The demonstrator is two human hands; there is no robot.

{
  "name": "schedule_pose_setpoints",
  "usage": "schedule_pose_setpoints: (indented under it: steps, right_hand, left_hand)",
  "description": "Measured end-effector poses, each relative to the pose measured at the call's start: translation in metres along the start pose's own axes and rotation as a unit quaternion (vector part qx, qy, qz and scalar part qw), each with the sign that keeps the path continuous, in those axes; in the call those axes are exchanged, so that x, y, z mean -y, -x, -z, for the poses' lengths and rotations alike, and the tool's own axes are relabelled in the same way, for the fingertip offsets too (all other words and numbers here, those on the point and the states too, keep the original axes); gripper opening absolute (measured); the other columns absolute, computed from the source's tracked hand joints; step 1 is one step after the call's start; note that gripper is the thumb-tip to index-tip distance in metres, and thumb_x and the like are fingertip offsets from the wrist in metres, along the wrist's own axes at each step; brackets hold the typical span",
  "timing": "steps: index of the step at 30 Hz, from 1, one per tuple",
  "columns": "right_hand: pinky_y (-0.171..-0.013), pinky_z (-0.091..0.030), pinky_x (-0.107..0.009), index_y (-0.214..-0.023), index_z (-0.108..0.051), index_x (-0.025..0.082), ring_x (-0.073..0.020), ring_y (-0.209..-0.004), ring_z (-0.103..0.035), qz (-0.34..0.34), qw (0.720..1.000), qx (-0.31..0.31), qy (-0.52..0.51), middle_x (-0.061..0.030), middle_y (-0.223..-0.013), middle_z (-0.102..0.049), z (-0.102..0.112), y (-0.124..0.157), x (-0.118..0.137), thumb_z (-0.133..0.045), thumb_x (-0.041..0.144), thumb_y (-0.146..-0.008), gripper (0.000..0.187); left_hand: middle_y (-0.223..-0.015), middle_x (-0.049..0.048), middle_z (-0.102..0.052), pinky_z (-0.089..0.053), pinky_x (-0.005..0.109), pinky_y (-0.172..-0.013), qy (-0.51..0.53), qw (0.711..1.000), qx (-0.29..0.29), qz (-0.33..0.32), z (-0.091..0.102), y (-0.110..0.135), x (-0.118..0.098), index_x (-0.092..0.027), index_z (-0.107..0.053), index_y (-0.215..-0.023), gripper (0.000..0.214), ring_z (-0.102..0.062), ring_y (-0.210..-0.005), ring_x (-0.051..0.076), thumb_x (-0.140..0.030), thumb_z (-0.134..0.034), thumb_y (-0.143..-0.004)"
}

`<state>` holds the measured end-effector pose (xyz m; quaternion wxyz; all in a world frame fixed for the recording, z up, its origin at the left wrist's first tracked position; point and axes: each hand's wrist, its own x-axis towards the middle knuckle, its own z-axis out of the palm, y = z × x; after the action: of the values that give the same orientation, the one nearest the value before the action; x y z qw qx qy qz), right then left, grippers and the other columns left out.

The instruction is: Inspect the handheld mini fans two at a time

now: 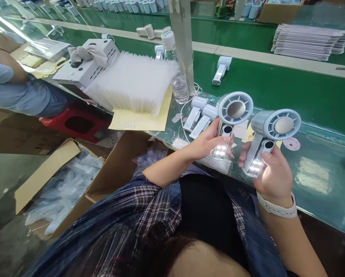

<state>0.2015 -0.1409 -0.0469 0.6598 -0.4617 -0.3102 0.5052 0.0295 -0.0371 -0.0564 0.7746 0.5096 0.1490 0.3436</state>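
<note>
My left hand (211, 140) is closed round the handle of a light-blue handheld fan (235, 107), its round head tilted up toward me. In my right hand (275, 169) is a second handheld fan (280, 125) of the same kind, the thumb lying on the handle below a dark oval. White glare shows on both lower handles. Just left of my left hand, two more fans (203, 122) lie side by side on the glass-covered bench edge (172, 134). Another fan (222, 70) rests farther off on the green surface.
A stack of clear plastic bags (134, 80) lies on yellow paper (158, 123), beside a water bottle (178, 77) and a metal post (182, 42). Open cardboard boxes (114, 165) stand below. A co-worker (19, 88) sits at left near a red stool (77, 121). White trays (308, 42) are stacked back right.
</note>
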Motion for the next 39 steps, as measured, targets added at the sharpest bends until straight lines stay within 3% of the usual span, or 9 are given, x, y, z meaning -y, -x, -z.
schedule_pose_setpoints:
  steps: [5, 9, 13, 17, 21, 27, 32, 35, 39]
  right_hand:
    - [-0.053, -0.056, -0.031, -0.1, -0.076, 0.025, -0.02, -0.07, -0.068, -0.006, 1.0, -0.007, 0.001, -0.0046, -0.094, -0.076, 0.001, -0.001, -0.001, -0.082, 0.04, -0.083, 0.024]
    - [-0.05, -0.054, -0.03, -0.098, -0.074, 0.026, -0.0195, -0.068, -0.067, 0.007, 1.0, -0.015, 0.006, -0.0036, -0.092, -0.077, 0.0, -0.003, -0.002, -0.083, 0.04, -0.083, 0.023]
    - [-0.046, -0.053, -0.03, -0.104, -0.074, 0.025, -0.021, -0.066, -0.069, -0.012, 1.0, 0.008, -0.028, -0.0051, -0.089, -0.077, 0.002, -0.005, -0.008, -0.082, 0.064, -0.088, 0.043]
    - [-0.067, -0.066, -0.037, -0.106, -0.081, 0.02, -0.0269, -0.09, -0.077, -0.042, 0.997, -0.038, -0.056, -0.0103, -0.099, -0.08, 0.006, -0.007, -0.012, -0.083, 0.073, -0.084, 0.057]
    - [-0.076, -0.07, -0.041, -0.108, -0.084, 0.021, -0.0328, -0.107, -0.08, -0.052, 0.995, -0.068, -0.058, -0.0108, -0.112, -0.083, 0.004, -0.004, -0.006, -0.088, 0.066, -0.082, 0.052]
    - [-0.069, -0.072, -0.055, -0.106, -0.085, 0.023, -0.0379, -0.089, -0.083, -0.032, 0.997, -0.035, -0.053, -0.0148, -0.106, -0.086, 0.003, 0.004, 0.011, -0.085, 0.062, -0.088, 0.043]
    - [-0.072, -0.072, -0.052, -0.095, -0.085, 0.021, -0.0345, -0.087, -0.081, 0.0, 0.996, -0.087, -0.038, -0.0128, -0.102, -0.084, 0.008, -0.001, 0.023, -0.082, 0.047, -0.092, 0.027]
    - [-0.077, -0.071, -0.053, -0.1, -0.086, 0.021, -0.0339, -0.094, -0.079, -0.031, 0.996, -0.065, -0.053, -0.0134, -0.104, -0.082, 0.005, -0.009, 0.033, -0.073, 0.044, -0.095, 0.026]
    - [-0.073, -0.068, -0.049, -0.097, -0.082, 0.022, -0.0275, -0.08, -0.07, -0.078, 0.994, -0.031, -0.068, -0.0102, -0.095, -0.074, -0.002, -0.022, 0.044, -0.061, 0.044, -0.097, 0.031]
  left_hand:
    - [-0.103, 0.0027, -0.067, -0.066, 0.048, -0.09, -0.029, 0.999, -0.02, 0.014, 0.004, 0.0, 0.001, -0.02, -0.044, -0.127, 0.067, -0.073, -0.081, 0.019, -0.061, -0.081, -0.087]
    - [-0.111, 0.0086, -0.072, -0.063, 0.043, -0.086, -0.075, 0.996, -0.053, 0.02, 0.005, 0.002, 0.001, -0.02, -0.044, -0.129, 0.072, -0.077, -0.084, 0.022, -0.06, -0.085, -0.085]
    - [-0.102, 0.0074, -0.076, -0.06, 0.037, -0.074, -0.063, 0.994, -0.087, 0.022, 0.004, 0.002, 0.004, -0.023, -0.04, -0.135, 0.08, -0.075, -0.071, 0.02, -0.063, -0.086, -0.083]
    - [-0.104, 0.0098, -0.08, -0.055, 0.034, -0.06, 0.006, 0.998, -0.043, 0.042, 0.006, -0.002, 0.009, -0.025, -0.034, -0.137, 0.079, -0.074, -0.062, 0.022, -0.077, -0.066, -0.088]
    - [-0.107, 0.0101, -0.08, -0.06, 0.037, -0.066, -0.005, 0.999, 0.005, 0.046, 0.003, 0.0, 0.0, -0.026, -0.036, -0.128, 0.068, -0.08, -0.075, 0.026, -0.072, -0.069, -0.09]
    - [-0.109, 0.0072, -0.079, -0.065, 0.039, -0.073, -0.015, 0.998, 0.036, 0.059, -0.012, 0.005, -0.021, -0.029, -0.035, -0.118, 0.062, -0.082, -0.08, 0.025, -0.071, -0.073, -0.093]
    - [-0.101, 0.0042, -0.078, -0.064, 0.037, -0.073, 0.018, 0.997, 0.048, 0.066, -0.016, -0.008, -0.024, -0.029, -0.037, -0.116, 0.062, -0.082, -0.081, 0.024, -0.067, -0.079, -0.091]
    - [-0.096, 0.0049, -0.077, -0.063, 0.038, -0.08, 0.044, 0.995, 0.04, 0.079, -0.019, -0.021, -0.023, -0.026, -0.046, -0.117, 0.063, -0.079, -0.084, 0.023, -0.063, -0.085, -0.086]
    - [-0.086, 0.0023, -0.068, -0.059, 0.033, -0.081, 0.081, 0.99, 0.07, 0.096, -0.024, -0.034, -0.023, -0.018, -0.06, -0.109, 0.059, -0.073, -0.084, 0.018, -0.055, -0.094, -0.078]
